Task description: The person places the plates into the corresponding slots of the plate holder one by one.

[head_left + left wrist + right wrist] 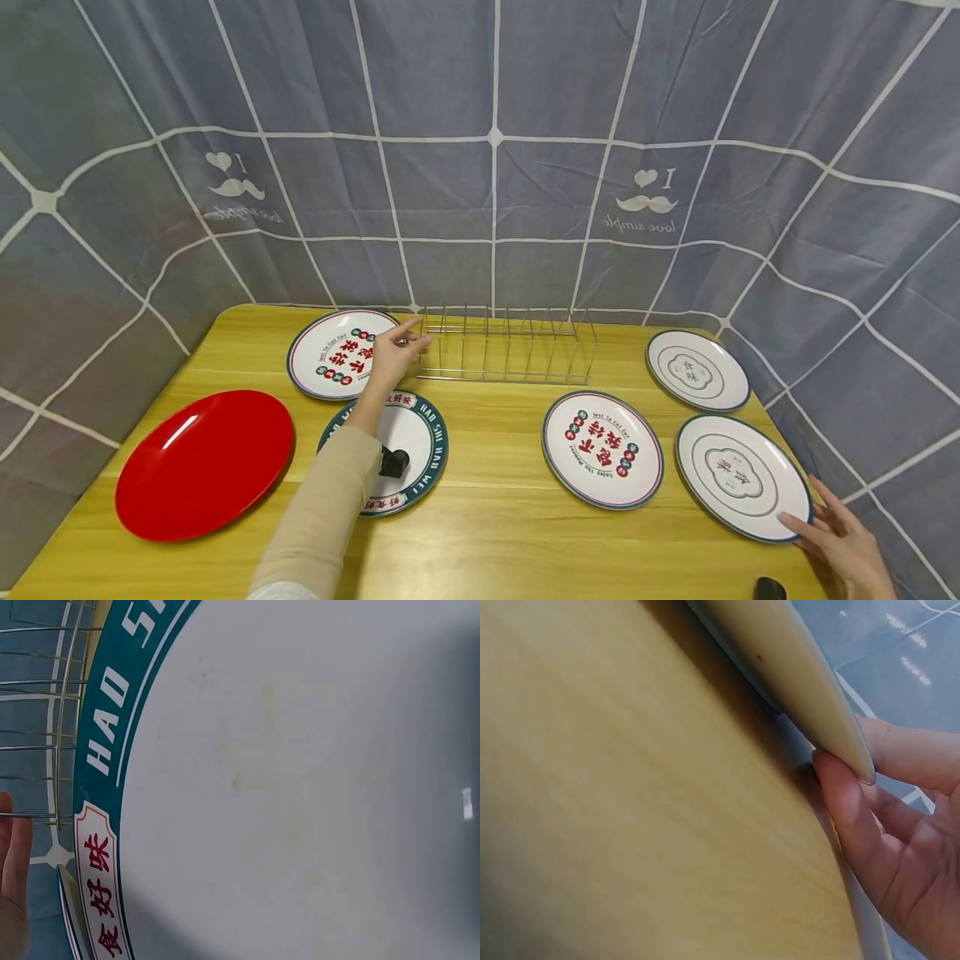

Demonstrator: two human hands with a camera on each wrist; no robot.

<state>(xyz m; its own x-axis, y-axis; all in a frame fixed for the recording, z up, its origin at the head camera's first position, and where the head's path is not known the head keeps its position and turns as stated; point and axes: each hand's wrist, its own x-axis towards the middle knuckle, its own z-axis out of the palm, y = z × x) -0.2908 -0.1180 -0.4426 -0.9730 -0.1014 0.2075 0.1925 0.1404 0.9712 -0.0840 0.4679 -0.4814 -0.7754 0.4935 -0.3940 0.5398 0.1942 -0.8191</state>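
My left hand (pixel 395 357) reaches over the plates to the left end of a wire dish rack (pixel 506 379), its fingers gripping the end wires. In the left wrist view only some fingers (pixel 13 862) show, right at the rack's wires. At the far right, my right hand (pixel 843 537) pinches the near rim of a white plate (pixel 705 454) with a dark blue edge and a grey flower print. Seen by the right wrist camera, thumb and fingers (pixel 847 802) lie on opposite faces of that rim. The plate's underside (pixel 810 682) shows close over the wooden table.
A red oval plate (pixel 206 467) lies at the left. A green-rimmed plate (pixel 427 433) sits under my left forearm, with a red-lettered plate (pixel 315 354) behind it. Another red-lettered plate (pixel 603 450) and a smaller flower-print plate (pixel 697 371) lie right of centre. A grey curtain (pixel 551 192) hangs behind.
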